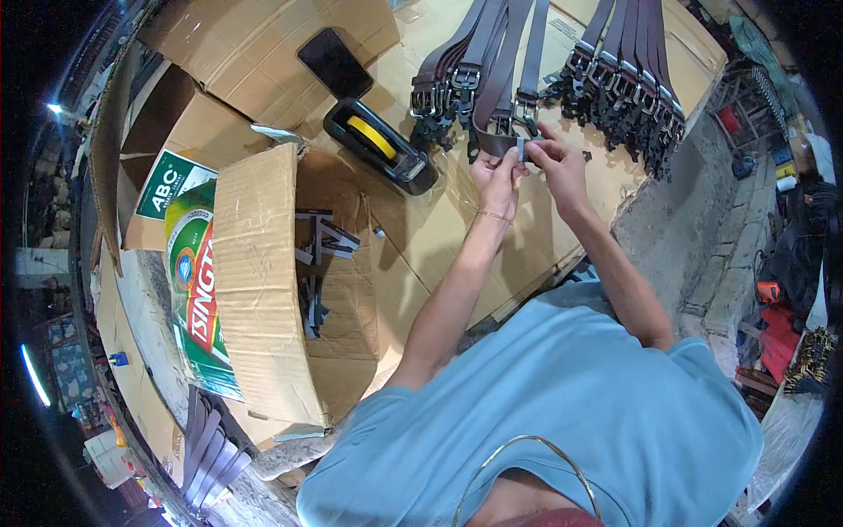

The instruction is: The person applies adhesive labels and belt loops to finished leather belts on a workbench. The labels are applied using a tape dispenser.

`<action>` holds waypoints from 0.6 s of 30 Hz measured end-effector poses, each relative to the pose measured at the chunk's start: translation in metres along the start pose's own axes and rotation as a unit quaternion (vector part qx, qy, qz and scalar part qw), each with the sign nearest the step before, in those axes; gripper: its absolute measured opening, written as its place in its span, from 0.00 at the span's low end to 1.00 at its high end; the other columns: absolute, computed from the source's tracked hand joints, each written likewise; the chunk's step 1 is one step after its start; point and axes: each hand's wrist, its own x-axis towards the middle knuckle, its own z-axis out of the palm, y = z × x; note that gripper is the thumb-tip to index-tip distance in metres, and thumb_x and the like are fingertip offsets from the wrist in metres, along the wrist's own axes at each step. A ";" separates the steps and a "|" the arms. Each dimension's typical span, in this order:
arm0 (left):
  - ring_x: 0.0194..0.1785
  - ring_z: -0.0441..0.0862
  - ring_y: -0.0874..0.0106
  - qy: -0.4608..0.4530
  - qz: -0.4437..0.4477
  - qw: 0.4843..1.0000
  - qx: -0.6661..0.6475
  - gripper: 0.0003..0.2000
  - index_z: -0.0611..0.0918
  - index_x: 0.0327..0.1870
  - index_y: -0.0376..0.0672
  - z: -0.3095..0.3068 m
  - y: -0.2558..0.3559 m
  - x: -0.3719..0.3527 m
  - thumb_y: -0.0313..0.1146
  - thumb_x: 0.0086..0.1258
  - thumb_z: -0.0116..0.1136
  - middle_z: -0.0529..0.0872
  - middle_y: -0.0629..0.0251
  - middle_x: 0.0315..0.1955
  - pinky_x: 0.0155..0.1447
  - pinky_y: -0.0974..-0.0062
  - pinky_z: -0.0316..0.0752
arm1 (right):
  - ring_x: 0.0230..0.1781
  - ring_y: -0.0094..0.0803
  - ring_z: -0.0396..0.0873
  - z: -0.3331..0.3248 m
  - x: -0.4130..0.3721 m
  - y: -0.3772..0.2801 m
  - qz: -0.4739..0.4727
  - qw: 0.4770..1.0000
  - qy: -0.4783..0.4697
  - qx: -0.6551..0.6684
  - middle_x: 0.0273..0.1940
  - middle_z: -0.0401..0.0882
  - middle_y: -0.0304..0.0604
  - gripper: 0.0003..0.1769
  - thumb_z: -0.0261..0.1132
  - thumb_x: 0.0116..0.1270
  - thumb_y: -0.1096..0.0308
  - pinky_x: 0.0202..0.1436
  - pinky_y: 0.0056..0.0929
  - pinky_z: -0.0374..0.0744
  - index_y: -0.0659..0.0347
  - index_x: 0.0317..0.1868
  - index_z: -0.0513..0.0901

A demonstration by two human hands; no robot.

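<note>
My left hand [497,182] pinches a dark brown belt [497,145] near its buckle end. Beside it my right hand [560,169] has thumb and fingers closed at a small grey strip [522,150] on the belt. Metal buckles [526,112] lie just beyond my fingertips. To the left of the held belt is a bundle of brown belts [439,79] with silver buckles. A second bundle of belts [628,75] lies to the right, with small black pieces hanging at its buckle ends.
Left of my hands stands a black tape dispenser [399,162] with a yellow core, and a black phone [335,63] behind it. An open cardboard box [261,272] with dark strips inside stands at the left. Cardboard [421,255] covers the worktop. More belts [206,448] hang at lower left.
</note>
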 end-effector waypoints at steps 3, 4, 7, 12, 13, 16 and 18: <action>0.26 0.78 0.77 -0.016 -0.006 1.000 -0.001 0.06 0.77 0.38 0.38 -0.004 -0.002 0.003 0.21 0.62 0.57 0.83 0.65 0.31 0.28 0.80 0.74 | 0.58 0.36 0.72 0.003 0.003 0.005 -0.007 1.000 0.011 -0.011 0.63 0.68 0.50 0.10 0.62 0.61 0.71 0.57 0.30 0.72 0.70 0.37 0.84; 0.26 0.78 0.78 -0.015 -0.004 1.000 0.001 0.06 0.77 0.39 0.38 -0.002 -0.001 0.002 0.21 0.62 0.57 0.83 0.65 0.31 0.28 0.81 0.74 | 0.58 0.36 0.73 0.005 0.004 0.008 -0.011 1.000 0.017 -0.006 0.62 0.69 0.51 0.10 0.62 0.61 0.71 0.57 0.30 0.72 0.70 0.37 0.84; 0.26 0.78 0.78 -0.010 0.000 1.000 -0.002 0.06 0.78 0.39 0.37 0.001 0.001 0.000 0.20 0.62 0.57 0.83 0.65 0.31 0.28 0.81 0.74 | 0.57 0.35 0.73 0.006 0.002 0.006 -0.031 0.999 0.024 -0.021 0.61 0.71 0.51 0.11 0.61 0.62 0.70 0.56 0.30 0.72 0.71 0.37 0.84; 0.26 0.78 0.78 -0.010 0.000 1.000 0.005 0.06 0.78 0.39 0.37 0.000 0.001 0.001 0.19 0.63 0.56 0.84 0.65 0.31 0.27 0.81 0.73 | 0.56 0.35 0.74 0.007 -0.001 0.001 -0.059 0.996 0.027 -0.063 0.58 0.74 0.50 0.11 0.61 0.62 0.70 0.55 0.29 0.72 0.71 0.37 0.84; 0.26 0.78 0.78 -0.015 0.000 1.000 -0.003 0.05 0.78 0.39 0.37 -0.001 0.000 0.002 0.19 0.63 0.56 0.83 0.65 0.31 0.27 0.81 0.73 | 0.55 0.35 0.75 0.008 -0.002 -0.001 -0.066 0.995 0.033 -0.069 0.57 0.75 0.49 0.11 0.61 0.62 0.70 0.54 0.29 0.73 0.71 0.37 0.84; 0.27 0.78 0.78 -0.016 0.000 1.000 -0.009 0.05 0.78 0.38 0.37 -0.001 -0.001 0.003 0.19 0.63 0.56 0.83 0.65 0.31 0.27 0.81 0.73 | 0.52 0.34 0.76 0.009 -0.003 -0.001 -0.079 0.993 0.041 -0.079 0.54 0.77 0.47 0.10 0.62 0.62 0.70 0.52 0.29 0.74 0.70 0.37 0.84; 0.27 0.78 0.78 -0.012 -0.001 1.000 -0.007 0.05 0.78 0.38 0.37 -0.002 -0.002 0.003 0.20 0.63 0.56 0.83 0.65 0.31 0.27 0.81 0.73 | 0.51 0.34 0.77 0.010 -0.003 0.001 -0.085 0.992 0.043 -0.083 0.52 0.79 0.46 0.10 0.62 0.61 0.71 0.51 0.29 0.75 0.69 0.37 0.84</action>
